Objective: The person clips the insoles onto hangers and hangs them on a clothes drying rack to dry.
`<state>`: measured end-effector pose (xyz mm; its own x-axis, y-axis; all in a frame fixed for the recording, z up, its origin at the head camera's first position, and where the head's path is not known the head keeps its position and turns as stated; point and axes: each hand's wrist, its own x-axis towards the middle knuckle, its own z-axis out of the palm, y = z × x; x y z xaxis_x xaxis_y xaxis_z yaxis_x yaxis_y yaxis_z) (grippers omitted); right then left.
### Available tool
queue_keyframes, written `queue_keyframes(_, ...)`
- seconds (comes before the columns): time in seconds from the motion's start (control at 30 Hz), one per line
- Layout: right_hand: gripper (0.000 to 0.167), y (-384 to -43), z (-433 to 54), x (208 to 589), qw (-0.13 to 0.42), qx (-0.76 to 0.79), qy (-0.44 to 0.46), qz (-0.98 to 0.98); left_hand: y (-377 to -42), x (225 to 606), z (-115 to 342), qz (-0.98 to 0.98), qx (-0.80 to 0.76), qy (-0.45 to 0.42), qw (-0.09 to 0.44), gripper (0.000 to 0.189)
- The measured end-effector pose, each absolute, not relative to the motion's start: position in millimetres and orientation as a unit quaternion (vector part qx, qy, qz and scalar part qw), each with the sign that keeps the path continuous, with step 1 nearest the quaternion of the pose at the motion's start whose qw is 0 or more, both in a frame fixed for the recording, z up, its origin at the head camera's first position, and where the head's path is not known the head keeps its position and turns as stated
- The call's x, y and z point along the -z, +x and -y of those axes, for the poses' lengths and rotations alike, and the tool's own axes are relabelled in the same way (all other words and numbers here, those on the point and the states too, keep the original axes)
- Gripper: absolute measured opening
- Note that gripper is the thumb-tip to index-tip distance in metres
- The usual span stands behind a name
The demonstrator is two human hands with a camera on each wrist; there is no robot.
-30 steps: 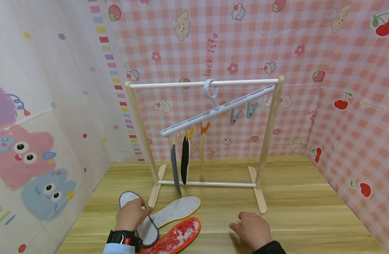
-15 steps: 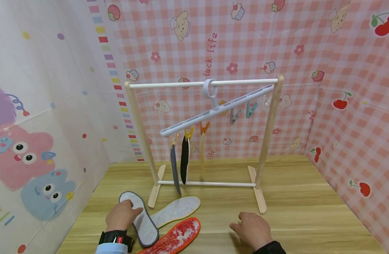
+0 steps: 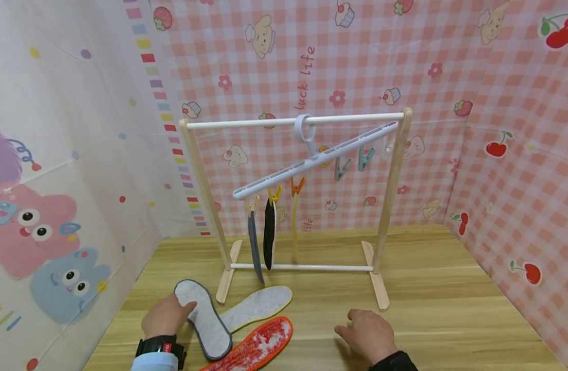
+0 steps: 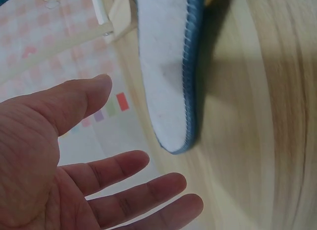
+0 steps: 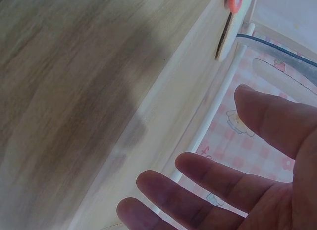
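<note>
The red insole (image 3: 261,345) is running off the head view. Fingers parted, the right hand (image 3: 369,335) is holding nothing. The left hand (image 3: 165,315), fingers wide, is hovering beside the dark-edged insole (image 3: 205,320), which is slanting from near right to far left on the surface (image 3: 318,309), covering the yellow-edged insole's (image 3: 259,307) end.

The head camera looks forward and down over the table (image 3: 432,288), far enough back to frame the whole rack (image 3: 391,196). The left wrist camera sits close on the palm side of the left hand (image 3: 165,315), its picture tipped sideways — it shares the grey-edged insole (image 3: 205,322) with the head view. The right wrist camera, equally close and steeply tilted, faces past the right hand (image 3: 368,335); the checked cloth (image 3: 372,67) shows in all three.
</note>
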<state>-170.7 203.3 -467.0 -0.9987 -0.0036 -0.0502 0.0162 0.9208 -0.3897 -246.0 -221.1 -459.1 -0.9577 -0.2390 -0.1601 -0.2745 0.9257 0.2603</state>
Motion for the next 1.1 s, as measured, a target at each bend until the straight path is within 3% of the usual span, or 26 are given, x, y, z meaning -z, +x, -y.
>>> queue_keyframes(0.43, 0.04, -169.0, -205.7, 468.6, 0.028, 0.21, 0.004, -0.977, -249.5, 461.8, 229.7, -0.972, -0.15, -0.153, 0.094, 0.053)
queue_keyframes(0.77, 0.04, -167.1, -207.1, 471.2, 0.021, 0.213, 0.004, -0.977, -263.9, 471.2, 225.1, -0.973, -0.111, -0.176, 0.102, 0.081)
queue_keyframes(1.1, 0.039, -166.0, -210.2, 475.3, 0.009, 0.205, 0.002, -0.979, -271.6, 475.1, 222.0, -0.975, -0.103, -0.163, 0.107, 0.084)
